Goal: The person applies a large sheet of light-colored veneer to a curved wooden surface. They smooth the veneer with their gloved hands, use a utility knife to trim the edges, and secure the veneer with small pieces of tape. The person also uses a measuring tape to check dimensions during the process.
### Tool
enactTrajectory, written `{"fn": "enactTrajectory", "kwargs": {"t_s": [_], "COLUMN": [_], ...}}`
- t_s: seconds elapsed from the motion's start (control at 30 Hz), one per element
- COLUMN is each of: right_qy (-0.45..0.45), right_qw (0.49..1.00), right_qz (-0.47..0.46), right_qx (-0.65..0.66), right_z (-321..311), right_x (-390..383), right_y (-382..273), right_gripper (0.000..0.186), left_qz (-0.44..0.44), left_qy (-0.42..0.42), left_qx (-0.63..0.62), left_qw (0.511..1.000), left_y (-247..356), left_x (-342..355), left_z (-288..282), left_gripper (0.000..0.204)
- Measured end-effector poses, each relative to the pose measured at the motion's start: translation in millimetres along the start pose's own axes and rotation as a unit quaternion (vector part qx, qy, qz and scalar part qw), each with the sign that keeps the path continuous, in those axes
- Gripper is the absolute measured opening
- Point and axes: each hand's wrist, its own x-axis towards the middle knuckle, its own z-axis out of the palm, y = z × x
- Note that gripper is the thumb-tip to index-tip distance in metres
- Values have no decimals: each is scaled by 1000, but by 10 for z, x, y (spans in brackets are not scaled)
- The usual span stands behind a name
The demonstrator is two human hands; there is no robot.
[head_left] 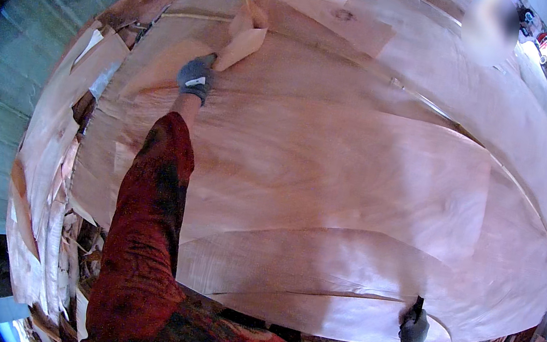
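Veneer stack (372, 79): broad pile of thin pinkish wood sheets filling the view, lying flat on what appears to be a desk hidden beneath. Top veneer sheet (329, 179): large, curved-edged, spread between the two grips, its near edge under the right hand and its far left corner at the left hand. Torn veneer flap (244, 43): small curled piece, just beyond the left grip. Scrap offcuts (49, 159): loose strips heaped left of the left arm. Left hand (195, 79), grey-gloved: grip clenched on the sheet's far corner. Right hand (413, 330), grey-gloved: grip closed on the near edge beside a thin dark tool or gap, unclear which. Step judged: positioning the top sheet. Next move likely calls for both grips pulling evenly, gently, as the veneer tears easily.
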Motion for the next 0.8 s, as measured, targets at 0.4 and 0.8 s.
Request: {"fn": "enactTrajectory", "kwargs": {"t_s": [0.4, 0.8], "right_qy": [-19, 2], "right_qw": [999, 998], "right_qz": [34, 37], "right_qx": [-16, -58], "right_z": [-31, -21], "right_x": [23, 40], "right_y": [-98, -131], "right_gripper": [35, 24], "left_qz": [372, 234], "left_qy": [8, -5], "left_qx": [-155, -187], "left_qw": [915, 954], "left_y": [1417, 1421], "left_x": [-2046, -2242], "left_z": [-925, -983], "left_gripper": [24, 94]}}
